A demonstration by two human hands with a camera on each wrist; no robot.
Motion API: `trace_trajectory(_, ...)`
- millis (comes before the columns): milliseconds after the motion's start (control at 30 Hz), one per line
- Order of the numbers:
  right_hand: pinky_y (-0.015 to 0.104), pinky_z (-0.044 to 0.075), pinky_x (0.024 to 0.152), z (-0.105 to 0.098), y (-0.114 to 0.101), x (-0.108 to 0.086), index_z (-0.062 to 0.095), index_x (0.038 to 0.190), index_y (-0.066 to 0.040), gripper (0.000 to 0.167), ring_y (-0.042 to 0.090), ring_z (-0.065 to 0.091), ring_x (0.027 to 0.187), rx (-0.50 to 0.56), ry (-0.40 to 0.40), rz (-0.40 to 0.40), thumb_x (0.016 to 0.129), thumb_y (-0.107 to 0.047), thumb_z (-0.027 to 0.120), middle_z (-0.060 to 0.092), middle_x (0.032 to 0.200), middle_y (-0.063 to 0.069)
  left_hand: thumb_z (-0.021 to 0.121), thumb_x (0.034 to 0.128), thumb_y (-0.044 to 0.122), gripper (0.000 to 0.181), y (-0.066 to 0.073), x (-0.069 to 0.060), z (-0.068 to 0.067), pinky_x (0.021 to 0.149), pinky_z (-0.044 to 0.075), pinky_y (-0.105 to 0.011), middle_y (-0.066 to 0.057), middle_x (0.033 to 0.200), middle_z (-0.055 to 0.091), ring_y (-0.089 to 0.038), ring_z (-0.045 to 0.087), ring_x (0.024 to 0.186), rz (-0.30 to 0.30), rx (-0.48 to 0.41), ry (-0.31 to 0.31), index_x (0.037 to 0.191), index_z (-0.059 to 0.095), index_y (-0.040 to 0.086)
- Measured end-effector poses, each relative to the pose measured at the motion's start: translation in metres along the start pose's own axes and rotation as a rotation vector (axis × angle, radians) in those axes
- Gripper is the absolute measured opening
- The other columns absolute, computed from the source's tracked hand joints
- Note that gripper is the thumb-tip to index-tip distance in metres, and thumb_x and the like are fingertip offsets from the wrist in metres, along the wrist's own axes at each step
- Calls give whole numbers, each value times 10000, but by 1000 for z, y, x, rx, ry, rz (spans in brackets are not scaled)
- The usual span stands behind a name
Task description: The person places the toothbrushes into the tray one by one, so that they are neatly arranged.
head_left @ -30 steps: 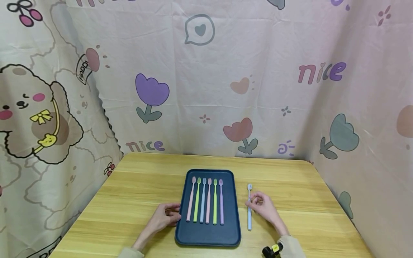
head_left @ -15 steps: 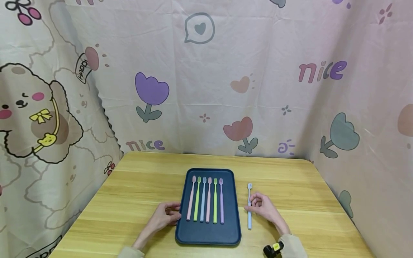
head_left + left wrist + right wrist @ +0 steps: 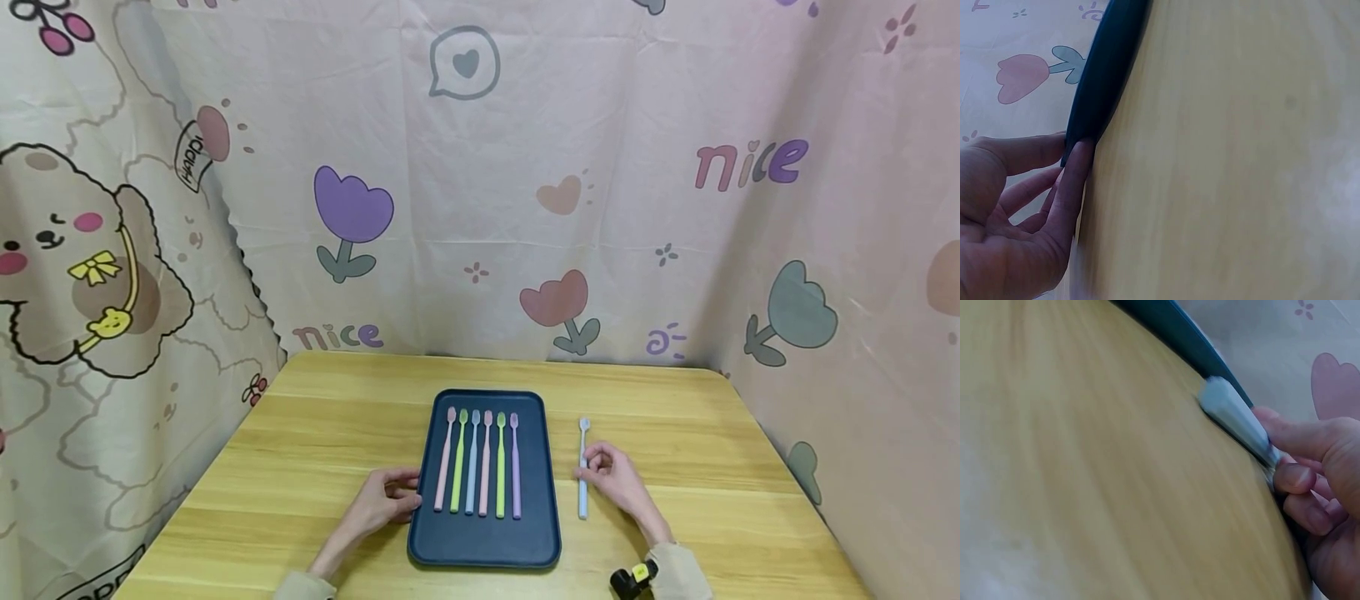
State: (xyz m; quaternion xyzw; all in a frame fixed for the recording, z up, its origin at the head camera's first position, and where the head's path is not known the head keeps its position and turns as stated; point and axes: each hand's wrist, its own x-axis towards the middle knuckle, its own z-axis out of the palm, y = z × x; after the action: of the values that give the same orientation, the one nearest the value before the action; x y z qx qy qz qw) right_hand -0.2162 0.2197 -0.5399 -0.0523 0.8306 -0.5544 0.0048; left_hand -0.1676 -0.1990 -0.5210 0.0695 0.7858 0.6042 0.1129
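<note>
A dark blue tray [image 3: 487, 543] lies on the wooden table, bearing several toothbrushes side by side in pink, green, blue and purple, heads pointing away. At its left edge my left hand [image 3: 382, 502] holds the rim, thumb and a finger either side of it in the left wrist view. To the right of the tray, my right hand [image 3: 615, 479] pinches a light blue toothbrush [image 3: 582, 502] between thumb and fingers, its head pointing away. The thick handle end shows in the right wrist view; whether it touches the table I cannot tell.
The wooden table [image 3: 337, 417] extends left and right of the tray. Patterned cloth [image 3: 480, 167] hangs behind it and at both sides. A black and yellow device [image 3: 633, 579] sits at the right wrist.
The light blue toothbrush has shifted slightly away from me and a little to the right, along with my right fingers. My left hand and the tray stay in place.
</note>
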Motion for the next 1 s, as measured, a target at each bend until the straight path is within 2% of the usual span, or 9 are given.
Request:
trace_trajectory(100,182,419,584,0,1,1,604,1003,15,291,48,486,634,-27,49,10,836,-110,807,554,751,11,715,875,-6,526,1,0,0,674,642,-353,-315,1155,664,-264,727,925,0,0,0,1327,519,-188)
trace_trajectory(200,197,420,556,0,0,0,602,1011,-3,313,58,483,598,-57,65,27,842,-161,812,562,736,8,714,874,-9,526,1,0,0,673,641,-352,-317,1155,662,-265,726,926,2,0,-3,1328,518,-188)
trace_trajectory(367,217,426,479,-1,-2,0,570,1020,-24,370,71,469,504,-110,21,42,821,-196,831,560,693,-3,711,876,-7,525,1,0,0,670,641,-350,-321,1160,657,-264,724,928,6,0,-8,1330,517,-187)
trace_trajectory(467,216,424,455,-1,-3,1,569,1022,-19,345,67,460,478,-151,-2,17,815,-139,818,565,671,-9,711,877,-6,528,2,0,0,671,642,-351,-322,1162,656,-264,725,929,4,-1,-9,1332,515,-188)
trace_trajectory(667,210,424,439,0,-3,3,581,1017,8,291,59,468,467,-199,10,-35,781,-1,752,590,657,-2,713,876,-3,537,1,0,0,666,641,-349,-320,1158,659,-268,727,929,4,-1,-7,1338,511,-188)
trace_trajectory(833,226,449,399,1,-3,1,575,1058,27,314,83,485,446,-168,4,-17,781,21,722,604,679,24,713,879,-1,530,0,0,0,664,641,-352,-320,1156,661,-271,728,929,5,-1,-8,1336,517,-184)
trace_trajectory(1000,220,460,403,0,-1,-1,564,1143,60,365,74,491,449,-81,-16,8,807,29,703,614,706,23,708,885,-1,524,-1,0,0,666,642,-361,-325,1158,657,-278,727,933,3,3,-4,1336,516,-184)
